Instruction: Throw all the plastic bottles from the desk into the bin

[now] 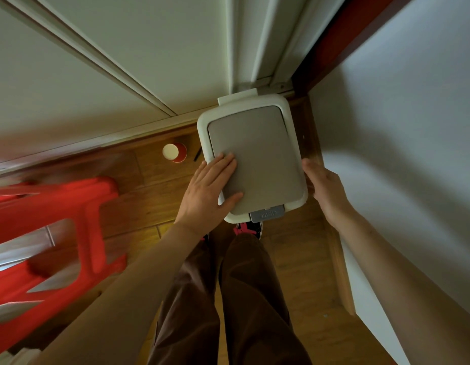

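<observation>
Legs (228,299): standing at bin (202,127), floor corner. Left hand (207,191): flat, fingers spread on shut lid (257,154). Right hand (326,188): against bin's right rim, grip unclear. Bottles: none visible. Advice: press front latch (267,214), steady bin.

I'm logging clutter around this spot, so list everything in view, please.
bin: one, white, on the floor in the wall corner
lid: one, grey, shut on the bin
push button: one, grey, bin's near edge
paper cup: one, red, floor left of bin
thin dark object: one, between cup and bin, unidentifiable
stool: one, red, far left, blurred
floor: brown wood
shoes: dark and pink, beneath bin's near edge
trousers: brown
left hand: flat on lid
right hand: grips bin's right side
</observation>
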A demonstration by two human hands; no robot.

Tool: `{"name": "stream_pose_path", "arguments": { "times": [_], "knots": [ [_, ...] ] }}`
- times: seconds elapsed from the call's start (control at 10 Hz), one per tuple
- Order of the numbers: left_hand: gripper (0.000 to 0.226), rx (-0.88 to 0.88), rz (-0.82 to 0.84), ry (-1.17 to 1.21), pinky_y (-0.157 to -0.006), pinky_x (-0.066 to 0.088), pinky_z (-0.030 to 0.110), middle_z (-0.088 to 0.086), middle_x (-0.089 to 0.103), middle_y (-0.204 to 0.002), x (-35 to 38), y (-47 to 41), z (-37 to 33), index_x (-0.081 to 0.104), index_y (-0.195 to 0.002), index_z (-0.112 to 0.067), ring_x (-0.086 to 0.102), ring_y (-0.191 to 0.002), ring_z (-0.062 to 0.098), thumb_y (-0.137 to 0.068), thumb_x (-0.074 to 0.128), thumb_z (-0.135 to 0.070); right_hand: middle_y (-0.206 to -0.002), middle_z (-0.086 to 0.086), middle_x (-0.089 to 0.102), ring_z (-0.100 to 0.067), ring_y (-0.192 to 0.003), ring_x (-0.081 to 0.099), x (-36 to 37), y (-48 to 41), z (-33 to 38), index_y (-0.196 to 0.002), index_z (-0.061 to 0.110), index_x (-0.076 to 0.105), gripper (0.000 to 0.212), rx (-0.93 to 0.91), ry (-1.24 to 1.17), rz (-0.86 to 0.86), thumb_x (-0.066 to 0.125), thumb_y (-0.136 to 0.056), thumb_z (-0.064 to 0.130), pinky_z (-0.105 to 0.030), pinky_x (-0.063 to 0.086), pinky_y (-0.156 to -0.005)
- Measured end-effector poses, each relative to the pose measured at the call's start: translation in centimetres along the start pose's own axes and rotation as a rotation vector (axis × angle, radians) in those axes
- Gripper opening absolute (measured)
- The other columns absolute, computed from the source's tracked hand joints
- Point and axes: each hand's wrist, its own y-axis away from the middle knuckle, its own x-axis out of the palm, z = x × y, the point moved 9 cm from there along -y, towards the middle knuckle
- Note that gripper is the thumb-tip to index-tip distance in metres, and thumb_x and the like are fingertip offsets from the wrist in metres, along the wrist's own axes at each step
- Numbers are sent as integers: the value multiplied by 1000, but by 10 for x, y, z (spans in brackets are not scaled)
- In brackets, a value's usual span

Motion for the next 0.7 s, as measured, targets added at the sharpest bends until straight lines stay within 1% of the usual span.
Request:
{"name": "stream_pose_path", "arguments": {
  "times": [0.1, 0.2, 0.3, 0.4, 0.5, 0.6, 0.7],
  "knots": [
    [64, -5, -7, -38, -118, 23, 49, 1, 35, -154, 7, 1, 3, 37, -146, -15, 24, -146, 18, -91, 52, -43, -106, 17, 63, 18, -87, 59, 2, 2, 6, -124, 23, 56, 29, -78, 93, 8, 50, -98, 34, 3, 43, -67],
    [64, -11, -1, -50, -118, 23, 52, 0, 33, -155, 14, 1, 6, 35, -147, -16, 22, -147, 18, -91, 56, -39, -118, 4, 64, 9, -95, 57, 3, 1, 7, -134, 13, 55, 43, -129, 150, 0, 54, -96, 32, 3, 43, -70],
    [64, -20, -21, -56, -118, 20, 53, -2, 32, -155, 17, 2, 8, 34, -147, -17, 21, -147, 17, -91, 56, -39, -127, 2, 64, -5, -110, 59, 3, -1, 5, -137, 15, 54, 48, -129, 188, -9, 57, -94, 37, -2, 46, -80],
    [64, -45, -20, -111, -119, 18, 51, -4, 32, -156, 17, 2, 7, 33, -148, -19, 21, -147, 15, -91, 55, -39, -132, 1, 62, -13, -120, 57, 1, -4, 1, -138, 17, 53, 55, -120, 214, -34, 58, -91, 45, -17, 46, -96],
    [65, -82, 11, -192, -120, 17, 50, -4, 31, -156, 13, 0, 0, 32, -149, -18, 20, -147, 16, -91, 51, -40, -136, 2, 59, -16, -126, 54, 0, -5, -1, -140, 21, 51, 63, -88, 230, -48, 57, -88, 55, -35, 43, -107],
    [66, -102, 62, -220, -121, 14, 48, -2, 27, -158, 6, -1, -10, 28, -150, -17, 18, -148, 16, -93, 52, -39, -134, 0, 58, -8, -114, 55, 1, 2, 9, -141, 16, 49, 57, -70, 245, -89, 55, -93, 45, -6, 45, -84],
    [63, -155, 109, -97, -121, 17, 43, -1, 28, -158, -7, -2, -14, 27, -150, -18, 20, -147, 17, -94, 53, -34, -135, -1, 57, -7, -110, 54, -19, 22, 39, -142, 16, 46, 51, -123, 185, -263, 54, -96, 37, 1, 39, -66]
  ]
}}
